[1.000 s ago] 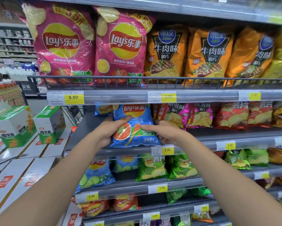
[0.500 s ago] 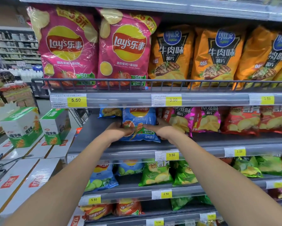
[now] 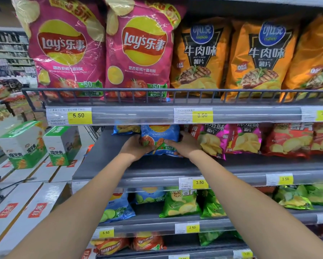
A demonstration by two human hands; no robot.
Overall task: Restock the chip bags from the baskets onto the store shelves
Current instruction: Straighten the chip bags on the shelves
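Head view: both hands meet on a blue bag (image 3: 159, 138) that stands on the grey shelf (image 3: 108, 165), well back from the front edge. The left hand (image 3: 136, 148) grips the bag's lower left side with its fingers curled round the edge. The right hand (image 3: 185, 146) grips the right side, thumb laid across the front, so both sets of fingers are clamped on the bag. The bag sits nearly upright, its top hidden by the price rail (image 3: 147, 114) above. Just behind it to the left lies a second blue bag (image 3: 126, 128). Just right of the right hand are magenta bags (image 3: 213, 143), with red bags (image 3: 288, 141) beyond them. On the shelf above, pink bags (image 3: 67, 47) and orange bags (image 3: 201, 58) stand behind a wire guard (image 3: 175, 90) – a yellow 5.50 tag (image 3: 79, 115) sits under the pink ones. One shelf down lie green bags (image 3: 179, 202). Off to the left, green-and-white boxes (image 3: 24, 144) stand on white cartons (image 3: 16, 202)
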